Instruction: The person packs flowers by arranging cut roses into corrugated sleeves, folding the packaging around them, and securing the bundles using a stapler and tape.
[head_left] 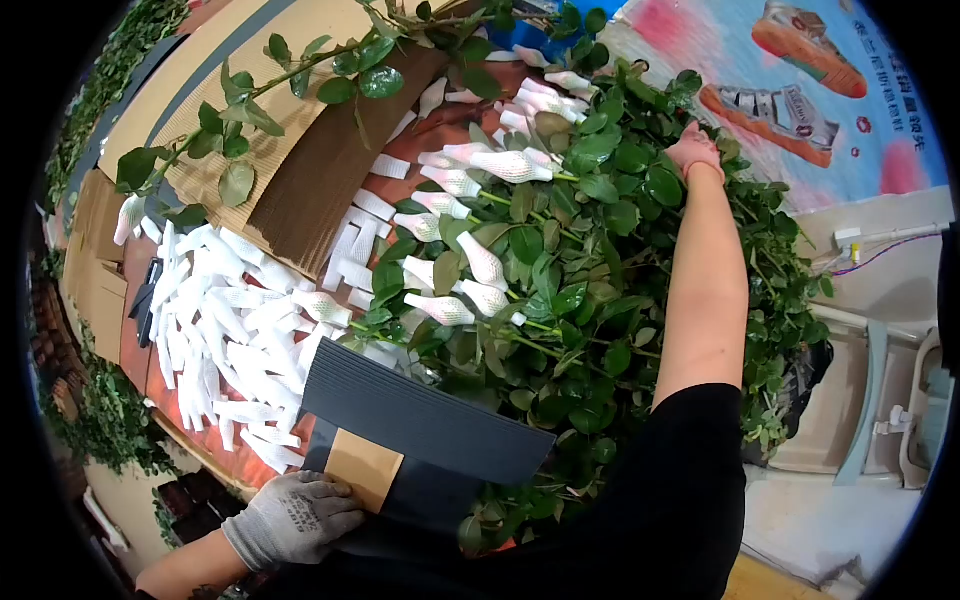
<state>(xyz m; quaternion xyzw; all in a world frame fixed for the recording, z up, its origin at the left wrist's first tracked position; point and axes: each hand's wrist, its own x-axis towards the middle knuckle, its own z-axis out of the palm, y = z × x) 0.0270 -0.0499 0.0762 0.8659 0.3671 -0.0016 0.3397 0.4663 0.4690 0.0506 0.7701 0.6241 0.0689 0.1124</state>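
- Stems [600,270] lie heaped on the table [232,462], super leafy, mostly dark green, some glossy, a few brownish
- Flower heads [510,167] all point left, wrapped in white netting, fat in the middle, kinda pink on several
- Right hand [693,152] reaches the heap's far side, can't tell if it's gripping
- Grey-gloved left hand [300,515] touches tan cardboard [365,468], fingers curled, grip unclear
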